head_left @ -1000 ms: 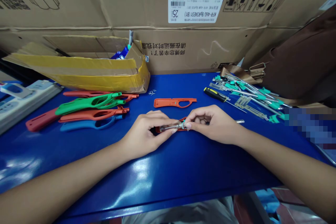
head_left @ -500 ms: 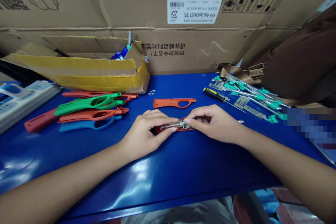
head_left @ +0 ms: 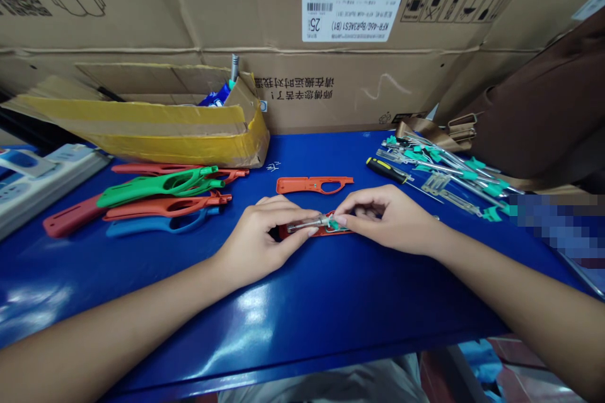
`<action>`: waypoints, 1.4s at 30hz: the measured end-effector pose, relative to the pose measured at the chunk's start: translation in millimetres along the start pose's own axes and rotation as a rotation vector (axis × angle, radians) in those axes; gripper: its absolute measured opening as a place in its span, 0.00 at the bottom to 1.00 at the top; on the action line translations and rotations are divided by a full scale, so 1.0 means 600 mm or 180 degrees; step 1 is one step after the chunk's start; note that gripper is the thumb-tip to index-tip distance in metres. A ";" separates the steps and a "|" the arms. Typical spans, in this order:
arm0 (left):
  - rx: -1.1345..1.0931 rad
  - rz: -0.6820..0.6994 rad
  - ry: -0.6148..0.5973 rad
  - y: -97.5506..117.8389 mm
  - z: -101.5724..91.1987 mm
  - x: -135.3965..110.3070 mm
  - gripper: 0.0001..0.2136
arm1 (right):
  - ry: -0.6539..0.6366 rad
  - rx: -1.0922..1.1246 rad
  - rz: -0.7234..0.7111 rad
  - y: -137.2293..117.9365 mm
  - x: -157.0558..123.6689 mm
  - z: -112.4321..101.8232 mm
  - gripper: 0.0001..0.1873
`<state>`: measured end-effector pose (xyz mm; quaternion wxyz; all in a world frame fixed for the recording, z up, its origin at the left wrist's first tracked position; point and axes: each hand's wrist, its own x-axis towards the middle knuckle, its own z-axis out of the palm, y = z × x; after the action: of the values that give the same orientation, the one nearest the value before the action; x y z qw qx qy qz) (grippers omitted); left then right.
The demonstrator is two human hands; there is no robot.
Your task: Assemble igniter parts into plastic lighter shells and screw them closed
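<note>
In front of me an orange lighter casing half (head_left: 324, 234) lies on the blue table, partly hidden by both hands. A clear fuel tank (head_left: 305, 224) sits in or just over it. My left hand (head_left: 265, 236) is closed around the casing's left end, thumb and forefinger at the tank. My right hand (head_left: 390, 220) pinches a green trigger piece (head_left: 334, 224) beside the tank's right end; its other fingers curl over the casing. Just behind lies another orange casing half (head_left: 297, 185), its hollow side up.
Red, green, orange and blue lighter casings (head_left: 161, 187) are piled at left, before a yellow-taped carton (head_left: 189, 138). A power strip (head_left: 51, 176) is at far left. At right are a screwdriver (head_left: 387, 170) and a heap of metal rods with green triggers (head_left: 454, 167).
My right hand has shifted slightly, and more of the green trigger piece shows by its fingertips. The metal tip beyond that hand is now mostly hidden. My left hand stays put.
</note>
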<state>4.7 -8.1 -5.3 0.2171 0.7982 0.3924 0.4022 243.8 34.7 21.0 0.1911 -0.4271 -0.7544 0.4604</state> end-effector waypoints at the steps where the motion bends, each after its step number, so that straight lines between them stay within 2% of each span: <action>1: 0.0002 -0.0009 -0.0007 0.000 0.000 0.000 0.08 | 0.0000 0.0002 -0.0016 -0.001 0.000 0.000 0.12; 7: -0.0030 0.0009 -0.0013 0.001 0.000 0.000 0.07 | 0.0002 0.0194 -0.0035 -0.002 0.002 0.008 0.12; 10: 0.0010 -0.0044 -0.0037 0.000 0.000 0.001 0.07 | 0.0076 0.0028 -0.0149 0.002 0.002 0.012 0.11; 14: 0.0207 -0.0133 -0.0259 0.002 -0.004 0.001 0.07 | 0.0372 -0.0820 -0.0962 0.004 -0.002 0.005 0.06; 16: 0.0312 -0.0160 -0.0303 0.003 -0.008 0.001 0.07 | 0.0370 -0.1242 -0.1329 0.006 -0.005 -0.001 0.11; 19: 0.0449 -0.0150 -0.0306 0.003 -0.013 0.002 0.08 | 0.0173 -0.1699 -0.1549 0.009 -0.006 -0.009 0.15; 25: 0.0530 -0.0144 -0.0469 0.000 -0.014 0.002 0.10 | -0.0082 -0.1871 -0.1592 0.018 -0.001 -0.013 0.11; 32: 0.0669 -0.0016 -0.0487 -0.002 -0.017 -0.001 0.09 | -0.0128 -0.1764 -0.1627 0.023 0.002 -0.014 0.12; 37: 0.0393 -0.0123 -0.0389 -0.004 -0.019 0.000 0.06 | -0.0168 -0.1723 -0.1645 0.027 0.004 -0.015 0.11; 42: 0.0606 -0.0076 -0.0521 -0.002 -0.021 0.000 0.07 | -0.0168 -0.1724 -0.1647 0.026 0.003 -0.014 0.11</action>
<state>-5.9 -7.2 1.4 0.1764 0.8406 0.4193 0.2940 255.9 43.9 11.5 0.1616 -0.2455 -0.9365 0.1915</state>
